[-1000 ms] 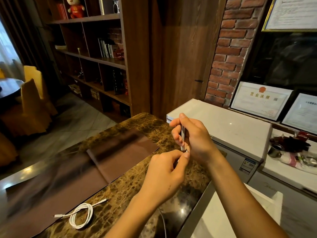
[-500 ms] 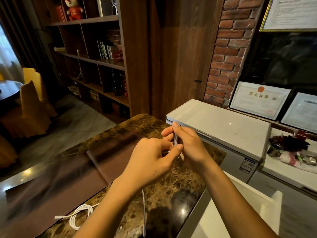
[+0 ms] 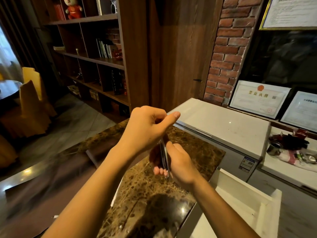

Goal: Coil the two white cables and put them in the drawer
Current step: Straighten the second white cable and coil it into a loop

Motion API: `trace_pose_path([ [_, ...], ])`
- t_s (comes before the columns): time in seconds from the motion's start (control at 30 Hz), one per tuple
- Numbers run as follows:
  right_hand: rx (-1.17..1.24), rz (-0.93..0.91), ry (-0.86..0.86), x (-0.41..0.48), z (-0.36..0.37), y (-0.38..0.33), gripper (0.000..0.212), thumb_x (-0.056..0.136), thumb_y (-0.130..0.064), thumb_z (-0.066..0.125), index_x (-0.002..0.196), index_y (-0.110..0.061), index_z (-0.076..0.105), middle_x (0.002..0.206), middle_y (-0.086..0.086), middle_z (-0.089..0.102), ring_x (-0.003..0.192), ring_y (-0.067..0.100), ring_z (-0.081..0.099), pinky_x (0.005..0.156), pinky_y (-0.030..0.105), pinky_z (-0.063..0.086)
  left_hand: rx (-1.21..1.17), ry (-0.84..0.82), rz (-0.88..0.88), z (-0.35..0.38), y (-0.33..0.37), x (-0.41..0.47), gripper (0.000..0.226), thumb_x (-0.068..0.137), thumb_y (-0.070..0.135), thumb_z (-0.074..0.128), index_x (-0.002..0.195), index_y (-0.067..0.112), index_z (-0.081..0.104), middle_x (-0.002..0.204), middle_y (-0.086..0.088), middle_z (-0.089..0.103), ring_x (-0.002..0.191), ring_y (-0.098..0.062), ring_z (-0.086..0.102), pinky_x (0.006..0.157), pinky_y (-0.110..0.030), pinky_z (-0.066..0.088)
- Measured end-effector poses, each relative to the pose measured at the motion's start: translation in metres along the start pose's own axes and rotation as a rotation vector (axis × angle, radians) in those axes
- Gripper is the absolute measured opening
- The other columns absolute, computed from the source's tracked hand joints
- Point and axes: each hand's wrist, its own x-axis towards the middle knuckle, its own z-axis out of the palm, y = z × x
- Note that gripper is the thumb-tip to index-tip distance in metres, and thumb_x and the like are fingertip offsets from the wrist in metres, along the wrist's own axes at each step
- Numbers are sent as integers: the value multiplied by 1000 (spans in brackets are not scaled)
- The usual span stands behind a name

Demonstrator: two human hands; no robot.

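— What lies nearest us?
— The open white drawer (image 3: 248,194), at our four o'clock, against the brown marble counter (image 3: 193,152).
— And the white cable (image 3: 164,157)?
— It is above the counter and well apart from the drawer. Our right hand (image 3: 180,163) curls its fingers round the loops, which stand on edge.
— Our left hand (image 3: 145,127)?
— It is at eleven o'clock of the right hand, just over the loops' top end. Its fingers are curled in and its thumb points toward three o'clock. We cannot tell whether it pinches a strand, because the palm hides that.
— Farther off?
— A white chest freezer (image 3: 223,124) at one o'clock, with a framed certificate (image 3: 259,98) leaning behind it.
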Motion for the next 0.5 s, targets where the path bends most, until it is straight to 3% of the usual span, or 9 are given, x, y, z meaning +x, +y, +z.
trace_pose_path([
  [0.1,32,-61,-26,-4,5,-3,65,101,-56,28,72,-11,66,54,3,60,46,15,46,50,32,32,-35,33,-16,1,-9,5,57,98,40,64,48,17,47,44,9,37,43,-9,36,47,-18,30],
  [0.27,15,-146,-52,-11,13,-8,50,102,-43,31,77,-15,64,54,-1,59,47,10,47,49,26,36,-104,56,-6,8,-23,8,58,98,39,64,48,10,53,43,2,42,42,-11,39,48,-29,37],
  [0.5,205,-104,-162,-18,18,-16,41,101,-40,38,78,-16,63,53,-4,51,48,8,46,48,23,34,-352,65,-120,24,-27,-2,55,99,32,62,47,17,51,45,5,46,43,-6,41,52,-18,38],
])
